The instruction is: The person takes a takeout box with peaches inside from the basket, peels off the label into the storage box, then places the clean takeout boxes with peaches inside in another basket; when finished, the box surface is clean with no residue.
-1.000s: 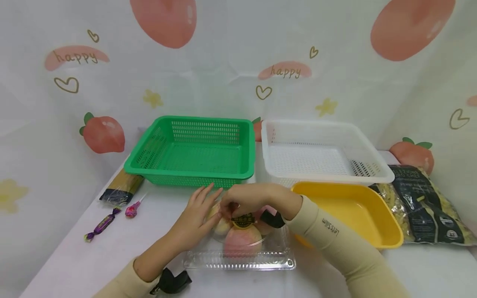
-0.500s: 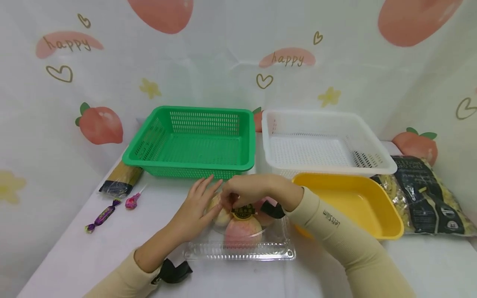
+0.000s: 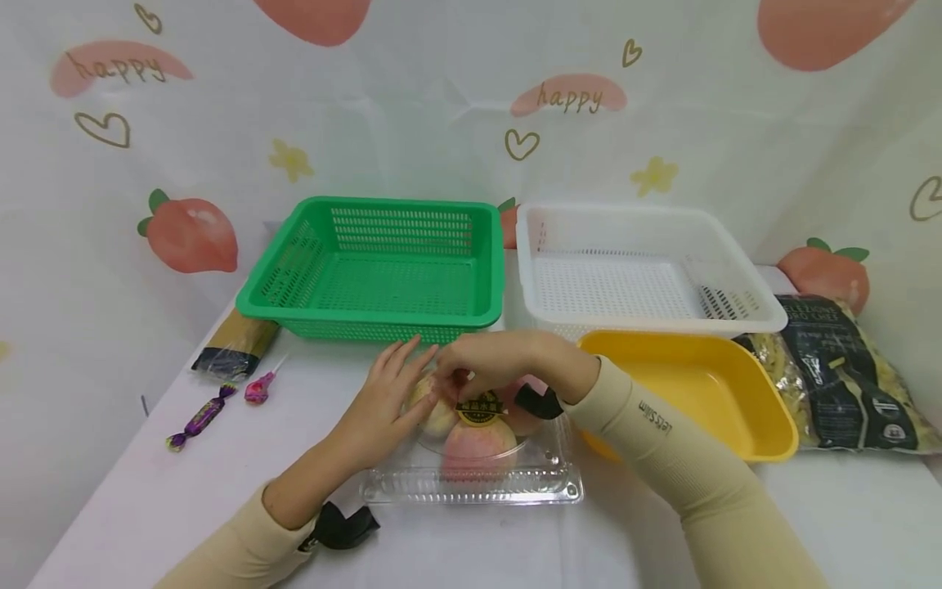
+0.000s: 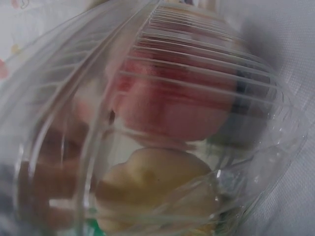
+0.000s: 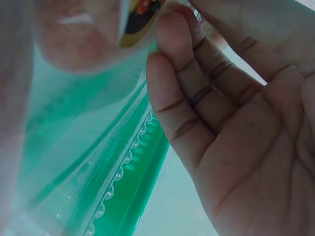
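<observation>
A clear plastic clamshell box [image 3: 508, 488] with several pink and yellow peaches [image 3: 477, 451] inside stands at the front middle of the table. A black and gold sticker [image 3: 480, 411] is on its lid. My left hand [image 3: 377, 417] rests on the box's left side with its fingers extended. Curled over the lid, my right hand [image 3: 493, 360] pinches at the sticker's far left edge with thumb and fingertips. In the right wrist view, the sticker [image 5: 137, 23] lies close to the fingertips, whose exact contact is partly hidden. Through the box wall, the left wrist view shows a pale peach [image 4: 152, 179].
Behind the box are a green basket [image 3: 368, 317] and a white basket [image 3: 655, 321]. A yellow tub [image 3: 699, 401] and a pasta bag [image 3: 846, 376] stand to the right. To the left lie a lollipop [image 3: 257, 389], a wrapped candy [image 3: 202, 417] and a brown packet [image 3: 239, 339].
The head view has tilted downward, so everything sits higher in the frame. Both hands keep nearly the same place on the box, with only slight movement of the right fingers.
</observation>
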A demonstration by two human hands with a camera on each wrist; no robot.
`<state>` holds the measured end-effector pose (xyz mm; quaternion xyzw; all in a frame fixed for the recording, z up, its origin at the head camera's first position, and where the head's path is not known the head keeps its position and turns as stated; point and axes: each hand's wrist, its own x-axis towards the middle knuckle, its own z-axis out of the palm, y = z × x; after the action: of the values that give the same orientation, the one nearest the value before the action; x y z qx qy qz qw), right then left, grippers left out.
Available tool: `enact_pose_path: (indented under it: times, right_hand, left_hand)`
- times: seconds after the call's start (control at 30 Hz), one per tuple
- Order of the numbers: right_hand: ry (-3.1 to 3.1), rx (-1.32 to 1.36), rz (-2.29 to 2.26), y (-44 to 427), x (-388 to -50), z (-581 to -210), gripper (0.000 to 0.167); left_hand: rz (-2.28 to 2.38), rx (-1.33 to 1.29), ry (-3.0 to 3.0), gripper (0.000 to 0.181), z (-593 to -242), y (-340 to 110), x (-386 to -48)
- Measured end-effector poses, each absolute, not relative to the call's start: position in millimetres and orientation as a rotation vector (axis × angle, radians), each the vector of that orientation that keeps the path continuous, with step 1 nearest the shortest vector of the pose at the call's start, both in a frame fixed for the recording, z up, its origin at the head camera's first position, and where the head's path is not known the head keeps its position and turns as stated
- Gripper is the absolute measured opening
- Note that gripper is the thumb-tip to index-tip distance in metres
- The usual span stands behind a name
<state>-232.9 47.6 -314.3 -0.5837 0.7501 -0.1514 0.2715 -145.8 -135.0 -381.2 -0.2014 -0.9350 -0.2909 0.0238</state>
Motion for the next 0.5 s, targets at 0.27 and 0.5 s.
enact_pose_path:
  times: [0.27, 0.5]
  right_hand:
    - [1.958, -1.611, -0.412, 46.0, -237.9, -314.7, 0.011]
    - [1.898, -1.597, -0.453, 49.5, -239.2, -315.4, 0.012]
  left_hand:
    - [-0.911, -0.643, -2.878, 0.057, -382.0, -136.6, -147.0]
    - [-0.915, -0.652, -2.873, 0.057, -384.3, -135.4, -146.7]
